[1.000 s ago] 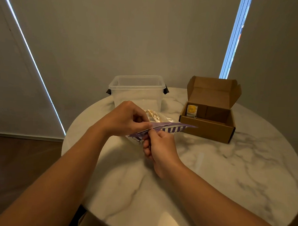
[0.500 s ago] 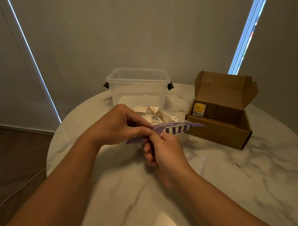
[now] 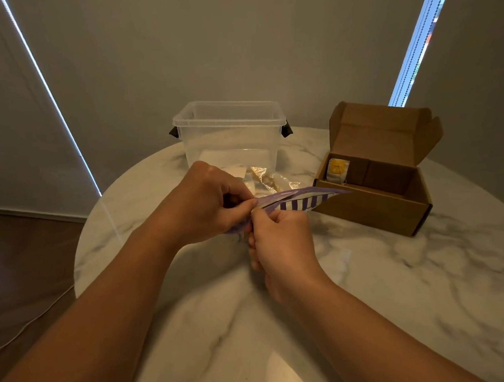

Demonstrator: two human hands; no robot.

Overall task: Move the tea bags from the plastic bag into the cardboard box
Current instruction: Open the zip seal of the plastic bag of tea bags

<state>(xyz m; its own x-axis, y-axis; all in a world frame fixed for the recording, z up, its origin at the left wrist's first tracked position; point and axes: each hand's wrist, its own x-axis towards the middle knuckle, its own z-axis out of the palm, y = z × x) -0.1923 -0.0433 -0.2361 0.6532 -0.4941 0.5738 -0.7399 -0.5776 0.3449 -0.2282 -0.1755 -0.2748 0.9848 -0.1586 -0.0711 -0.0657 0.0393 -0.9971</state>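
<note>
Pinching the purple-striped plastic bag (image 3: 298,200) with left grip (image 3: 207,203) and right grip (image 3: 283,241), both clamped on its near edge, over the tabletop's (image 3: 385,283) middle. Peel the lips apart evenly, level, toward the cardboard box (image 3: 371,214) at the far right edge.

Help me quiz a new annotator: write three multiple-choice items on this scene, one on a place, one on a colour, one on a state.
1. The cardboard box stands: A) right of the clear plastic tub B) left of it C) inside it.
2. The stripes on the held plastic bag are: A) green B) purple C) red.
3. The box's lid is: A) taped shut B) missing C) open.
Answers: 1A, it sits at the tub's right; 2B, purple bands show on its side; 3C, the lid stands upright.
</note>
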